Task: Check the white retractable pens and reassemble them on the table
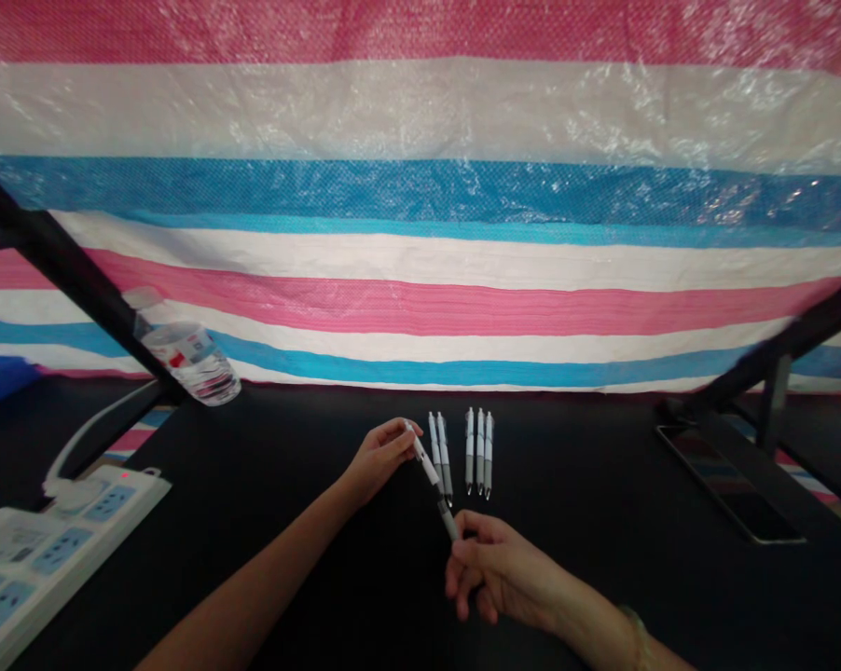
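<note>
Between my two hands a white and grey pen (427,466) slants down to the right above the black table. My left hand (384,457) pinches its upper white end with thumb and fingers. Lower down, my right hand (494,568) grips the grey end between thumb and forefinger, its other fingers loosely curled. A darker stretch shows near the middle of the pen; I cannot tell whether its parts are joined there. Just behind it lie two similar pens (443,452), partly overlapped by the held one. Three more pens (480,454) rest side by side to their right.
A white power strip (105,531) with a plugged-in cable sits at the left. Behind it, a clear plastic cup (200,368) stands by a black frame bar (77,270). A phone (732,489) lies at the right. A striped plastic sheet (420,308) hangs behind the table (588,485).
</note>
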The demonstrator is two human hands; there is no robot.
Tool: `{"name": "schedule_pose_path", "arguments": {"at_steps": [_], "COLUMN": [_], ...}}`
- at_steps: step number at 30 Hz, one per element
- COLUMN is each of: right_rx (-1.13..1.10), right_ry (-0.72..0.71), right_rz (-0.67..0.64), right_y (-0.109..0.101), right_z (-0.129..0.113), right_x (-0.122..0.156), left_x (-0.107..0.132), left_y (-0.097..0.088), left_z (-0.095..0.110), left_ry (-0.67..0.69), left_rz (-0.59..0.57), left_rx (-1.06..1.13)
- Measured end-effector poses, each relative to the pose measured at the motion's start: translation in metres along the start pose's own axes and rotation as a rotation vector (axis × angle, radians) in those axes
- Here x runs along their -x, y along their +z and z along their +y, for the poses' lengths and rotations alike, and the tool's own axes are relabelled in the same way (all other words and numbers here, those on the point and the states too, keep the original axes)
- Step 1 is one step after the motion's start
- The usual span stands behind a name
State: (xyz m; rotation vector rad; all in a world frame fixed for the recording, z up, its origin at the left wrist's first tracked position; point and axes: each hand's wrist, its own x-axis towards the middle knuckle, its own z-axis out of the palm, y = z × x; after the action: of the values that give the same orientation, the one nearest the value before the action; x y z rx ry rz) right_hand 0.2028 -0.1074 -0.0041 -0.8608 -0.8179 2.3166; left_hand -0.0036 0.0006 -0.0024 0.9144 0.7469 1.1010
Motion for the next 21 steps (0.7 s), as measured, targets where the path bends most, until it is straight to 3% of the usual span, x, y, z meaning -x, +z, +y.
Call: {"name": "schedule_pose_path", "arguments": {"at_steps": [11, 21], "right_rx": [0.045, 0.058], "right_ry": [0.045, 0.048], "right_rz": [-0.013, 0.012], "right_y": [0.002, 0.006], "right_z": [-0.001, -0.004], "right_x": [0.002, 0.003], "left_x": [-0.007, -0.003], "left_y": [-0.012, -0.005], "left_z": [0.002, 0.000], "left_ry": [0.021, 0.008], "left_rz": [0.122, -0.028], "left_rx": [0.268, 0.097]}}
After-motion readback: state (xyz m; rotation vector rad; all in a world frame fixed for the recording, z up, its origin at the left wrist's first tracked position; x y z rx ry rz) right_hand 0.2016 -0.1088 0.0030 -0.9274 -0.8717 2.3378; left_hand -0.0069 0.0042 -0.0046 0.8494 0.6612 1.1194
